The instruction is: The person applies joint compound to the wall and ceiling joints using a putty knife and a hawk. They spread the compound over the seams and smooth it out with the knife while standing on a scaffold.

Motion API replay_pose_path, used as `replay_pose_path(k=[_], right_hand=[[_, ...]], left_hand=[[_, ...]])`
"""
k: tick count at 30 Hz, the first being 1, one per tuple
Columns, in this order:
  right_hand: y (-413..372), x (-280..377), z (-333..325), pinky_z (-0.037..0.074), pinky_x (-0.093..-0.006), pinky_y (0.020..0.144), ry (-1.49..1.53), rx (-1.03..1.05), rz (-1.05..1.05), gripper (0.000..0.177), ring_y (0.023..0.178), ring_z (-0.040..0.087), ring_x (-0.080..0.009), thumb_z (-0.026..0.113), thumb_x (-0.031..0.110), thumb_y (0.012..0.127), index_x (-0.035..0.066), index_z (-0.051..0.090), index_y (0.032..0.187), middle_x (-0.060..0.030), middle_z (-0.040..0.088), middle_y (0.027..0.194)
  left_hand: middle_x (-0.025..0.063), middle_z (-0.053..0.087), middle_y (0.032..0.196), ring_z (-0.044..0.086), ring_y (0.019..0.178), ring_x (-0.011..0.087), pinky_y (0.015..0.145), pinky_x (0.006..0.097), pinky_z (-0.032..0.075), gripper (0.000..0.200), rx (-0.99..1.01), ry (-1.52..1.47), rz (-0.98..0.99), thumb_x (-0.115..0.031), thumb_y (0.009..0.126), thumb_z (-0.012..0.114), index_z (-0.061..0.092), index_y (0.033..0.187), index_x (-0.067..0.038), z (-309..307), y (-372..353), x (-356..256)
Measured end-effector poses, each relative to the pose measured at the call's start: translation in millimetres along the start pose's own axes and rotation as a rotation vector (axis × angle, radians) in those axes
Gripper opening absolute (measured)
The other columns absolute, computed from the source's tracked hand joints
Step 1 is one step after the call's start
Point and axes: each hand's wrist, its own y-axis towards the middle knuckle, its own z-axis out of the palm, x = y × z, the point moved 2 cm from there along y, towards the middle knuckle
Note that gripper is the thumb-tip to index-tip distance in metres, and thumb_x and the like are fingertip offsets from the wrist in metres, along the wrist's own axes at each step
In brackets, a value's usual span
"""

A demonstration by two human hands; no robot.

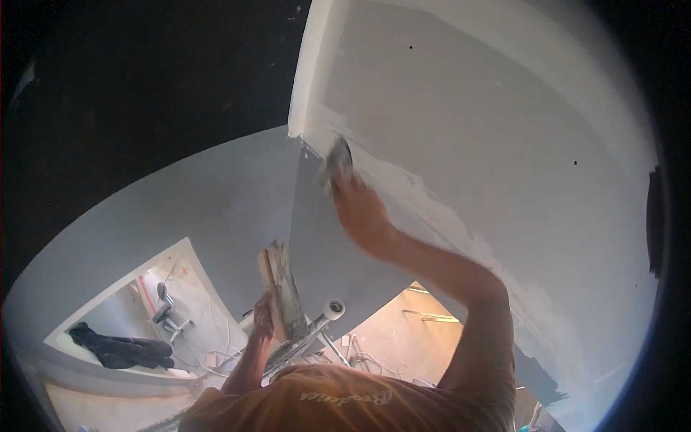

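My right hand (361, 212) reaches high with its fingers closed round a drywall knife (340, 155), which is partly smeared by motion. Its blade is at the seam where the grey wall (237, 187) meets the pale board surface (489, 137). A white band of joint compound (421, 198) runs along that seam, rough at its edges. Lower down, my left hand (263, 317) grips a long mud pan (286, 291) streaked with compound. The pan is held apart from the wall, and its inside is not clearly visible.
Below, a doorway-like opening (188, 252) shows a dark garment (119, 347) and a cable. A metal tube with a round end (333, 309) rises beside my left arm. Several yellowish strips (432, 317) lie farther right. A white edge strip (306, 79) runs upward from the corner.
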Motion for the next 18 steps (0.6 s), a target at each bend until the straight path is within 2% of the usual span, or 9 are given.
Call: replay_pose_path(k=[1,3,5,6,8,9,11,14,18], right_hand=[[35,-8,15,0.052,-0.0346,0.092,-0.102,0.039,-0.058,0.046,0.118,0.057,-0.0290,0.060,0.015,0.091,-0.003,0.054,0.133,-0.0254,0.048,0.140],[101,-12,51,0.050,-0.0328,0.094,-0.158,0.088,0.074,0.045,0.121,0.056,-0.0270,0.059,0.015,0.092,-0.005,0.057,0.132,-0.0233,0.047,0.144],[156,-18,102,0.054,-0.0339,0.081,-0.090,0.012,0.136,0.046,0.123,0.055,-0.0275,0.062,0.017,0.091,-0.002,0.060,0.133,-0.0222,0.043,0.147],[165,-17,94,0.054,-0.0339,0.081,-0.089,0.011,0.136,0.046,0.123,0.055,-0.0275,0.062,0.017,0.091,-0.002,0.060,0.133,-0.0222,0.043,0.147],[171,-19,76,0.053,-0.0364,0.060,-0.362,0.293,0.075,0.051,0.118,0.057,-0.0318,0.068,0.019,0.084,0.003,0.062,0.132,-0.0214,0.042,0.147],[173,-17,81,0.053,-0.0364,0.060,-0.362,0.298,0.078,0.051,0.118,0.057,-0.0318,0.068,0.019,0.084,0.003,0.062,0.132,-0.0214,0.042,0.147],[174,-15,92,0.045,-0.0348,0.046,-0.420,0.356,0.151,0.059,0.109,0.059,-0.0354,0.075,0.021,0.075,0.005,0.065,0.131,-0.0225,0.042,0.146],[152,-10,92,0.044,-0.0339,0.045,-0.488,0.358,0.240,0.066,0.101,0.061,-0.0346,0.079,0.020,0.069,0.002,0.064,0.131,-0.0223,0.041,0.145],[98,-12,54,0.045,-0.0334,0.047,-0.498,0.527,0.209,0.072,0.100,0.059,-0.0347,0.082,0.021,0.065,0.001,0.063,0.131,-0.0248,0.039,0.145]], left_hand=[[0.0133,0.068,0.102,0.069,0.085,0.0258,0.074,0.0384,0.059,0.050,-0.051,0.021,0.010,-0.046,0.095,0.059,0.061,0.123,-0.005,-6,-8,-1],[0.0132,0.069,0.101,0.069,0.082,0.0263,0.072,0.0386,0.059,0.053,-0.108,-0.010,0.005,-0.047,0.093,0.061,0.061,0.123,-0.003,-14,-19,2],[0.0137,0.068,0.102,0.069,0.083,0.0265,0.073,0.0395,0.060,0.054,-0.083,-0.023,0.013,-0.047,0.093,0.062,0.060,0.123,-0.003,-40,-23,15],[0.0142,0.068,0.104,0.069,0.085,0.0267,0.073,0.0403,0.060,0.054,-0.060,-0.040,0.010,-0.046,0.092,0.062,0.060,0.124,-0.002,-55,-25,25],[0.0147,0.069,0.105,0.070,0.085,0.0274,0.073,0.0416,0.061,0.054,-0.078,0.008,0.015,-0.045,0.092,0.063,0.060,0.124,-0.001,-71,-29,38],[0.0140,0.069,0.104,0.070,0.086,0.0270,0.074,0.0410,0.060,0.054,-0.063,-0.034,-0.019,-0.045,0.092,0.063,0.060,0.124,-0.002,-71,-33,41],[0.0133,0.069,0.104,0.070,0.087,0.0267,0.075,0.0405,0.060,0.054,-0.050,-0.069,-0.057,-0.045,0.092,0.063,0.060,0.124,-0.002,-73,-34,48],[0.0117,0.069,0.103,0.069,0.089,0.0259,0.077,0.0394,0.060,0.051,-0.131,-0.034,0.008,-0.044,0.093,0.062,0.060,0.124,-0.003,-79,-34,52],[0.0108,0.069,0.105,0.069,0.091,0.0245,0.080,0.0388,0.059,0.045,-0.016,0.031,-0.033,-0.040,0.094,0.062,0.061,0.123,-0.005,-53,-34,30]])
